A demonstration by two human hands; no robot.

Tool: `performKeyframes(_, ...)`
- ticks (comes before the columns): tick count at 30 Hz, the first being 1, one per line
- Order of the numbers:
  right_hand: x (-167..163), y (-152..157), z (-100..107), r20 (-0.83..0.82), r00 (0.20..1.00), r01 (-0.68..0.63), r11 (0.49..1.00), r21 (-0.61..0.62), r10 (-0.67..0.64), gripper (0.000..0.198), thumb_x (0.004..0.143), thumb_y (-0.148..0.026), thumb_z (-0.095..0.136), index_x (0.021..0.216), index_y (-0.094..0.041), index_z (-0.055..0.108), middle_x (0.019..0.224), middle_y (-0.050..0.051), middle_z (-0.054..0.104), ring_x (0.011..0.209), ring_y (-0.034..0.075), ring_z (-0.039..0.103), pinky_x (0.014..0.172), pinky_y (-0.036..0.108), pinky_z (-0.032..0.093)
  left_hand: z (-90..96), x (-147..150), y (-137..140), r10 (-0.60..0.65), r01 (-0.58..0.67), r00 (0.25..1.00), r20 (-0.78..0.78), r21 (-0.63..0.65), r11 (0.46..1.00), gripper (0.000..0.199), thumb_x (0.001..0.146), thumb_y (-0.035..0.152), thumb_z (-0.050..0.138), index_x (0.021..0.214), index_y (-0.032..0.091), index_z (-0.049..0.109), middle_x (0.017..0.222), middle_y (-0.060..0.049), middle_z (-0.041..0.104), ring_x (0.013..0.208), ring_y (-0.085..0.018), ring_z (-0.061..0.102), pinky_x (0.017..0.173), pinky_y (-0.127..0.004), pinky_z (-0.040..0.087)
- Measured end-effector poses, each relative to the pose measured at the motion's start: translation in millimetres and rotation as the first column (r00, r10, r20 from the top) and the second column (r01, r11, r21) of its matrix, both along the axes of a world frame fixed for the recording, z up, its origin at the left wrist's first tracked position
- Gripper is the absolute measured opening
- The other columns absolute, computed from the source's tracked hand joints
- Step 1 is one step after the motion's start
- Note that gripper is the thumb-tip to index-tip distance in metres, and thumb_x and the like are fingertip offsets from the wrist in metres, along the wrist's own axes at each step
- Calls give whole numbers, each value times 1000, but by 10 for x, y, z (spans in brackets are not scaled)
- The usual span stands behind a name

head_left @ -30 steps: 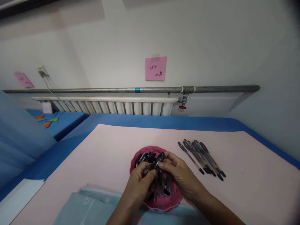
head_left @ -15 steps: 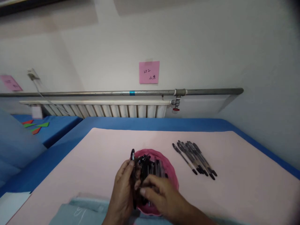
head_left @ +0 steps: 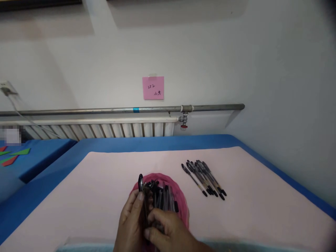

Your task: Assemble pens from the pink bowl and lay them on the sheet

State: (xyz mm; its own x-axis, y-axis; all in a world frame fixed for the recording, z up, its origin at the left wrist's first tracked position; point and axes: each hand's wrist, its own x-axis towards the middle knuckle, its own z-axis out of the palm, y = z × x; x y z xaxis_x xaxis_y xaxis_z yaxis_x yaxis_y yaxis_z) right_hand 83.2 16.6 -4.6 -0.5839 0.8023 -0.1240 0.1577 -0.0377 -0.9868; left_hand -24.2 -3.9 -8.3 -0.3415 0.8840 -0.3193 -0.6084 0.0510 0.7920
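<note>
Gripping one black pen [head_left: 141,189] upright in your left hand [head_left: 131,224], keep it pinched firm while your right hand [head_left: 168,231], fingers curled, picks among loose pens in the pink dish [head_left: 181,203].

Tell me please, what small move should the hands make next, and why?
Probably carry the capped pen in the left hand over to the row of pens on the pink mat. The right hand is already at the pink bowl of loose pens.

2 hands [head_left: 131,224], 1 pink tray [head_left: 181,203], 1 pink note [head_left: 153,88], approx. 8 capped pens [head_left: 203,176]
</note>
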Motion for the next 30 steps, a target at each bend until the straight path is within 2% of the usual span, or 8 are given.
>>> performKeyframes(3,157,158,126,30,996,82,978,192,-89,9,75,-19,51,75,-21,60,63,-3,55,56,12,50,50,22,38,2,-25,7,-15,16,999,-49,13,1000,45,65,44,70,100,17,62,84,-6,68,76,-20,64,66,-28,51)
performKeyframes(6,453,414,205,165,936,212,871,444,-312,16,82,-26,46,78,-20,60,65,-2,57,58,14,51,53,23,40,-2,-98,33,3,-4,994,-110,-9,1000,51,65,46,70,106,16,61,88,-8,70,71,-19,64,64,-28,50)
performKeyframes(9,839,701,135,424,713,171,725,667,-558,18,85,-28,41,81,-21,57,74,0,63,66,15,58,60,23,43,-26,-164,60,-4,1,992,-128,-27,1000,50,67,47,68,106,16,61,87,-8,70,66,-17,63,59,-26,49)
performKeyframes(15,1450,1043,-137,599,482,99,719,688,-639,16,77,-17,42,64,-20,52,67,5,60,62,20,57,54,27,34,-23,-230,83,-13,15,994,-109,23,1000,38,70,42,67,97,16,63,74,-3,67,59,-12,58,56,-23,45)
performKeyframes(20,1578,1062,-193,698,397,18,765,644,-596,16,76,-17,47,61,-18,54,62,6,58,59,20,56,52,27,31,22,-292,101,33,-29,994,-107,39,999,29,68,37,70,88,17,63,73,-1,65,59,-11,56,54,-21,43)
performKeyframes(24,1454,958,-105,701,400,-16,760,650,-591,17,80,-20,45,71,-17,59,71,8,59,63,21,59,53,28,32,18,-317,109,11,-3,980,-201,37,999,25,68,36,69,82,16,62,66,1,61,55,-9,51,51,-20,40)
performKeyframes(26,1305,855,-7,645,443,-48,702,711,-623,21,84,-25,41,75,-18,59,75,8,60,65,22,59,53,28,35,15,-326,105,-14,19,960,-278,18,1000,24,69,36,67,81,16,61,61,3,58,52,-8,48,50,-19,38)
performKeyframes(30,918,587,167,548,733,-131,707,695,-404,20,87,-26,40,80,-20,58,79,5,64,71,20,60,62,29,42,20,-373,89,-27,26,886,-463,-9,1000,20,72,35,62,74,16,60,57,5,51,52,-8,44,50,-19,36)
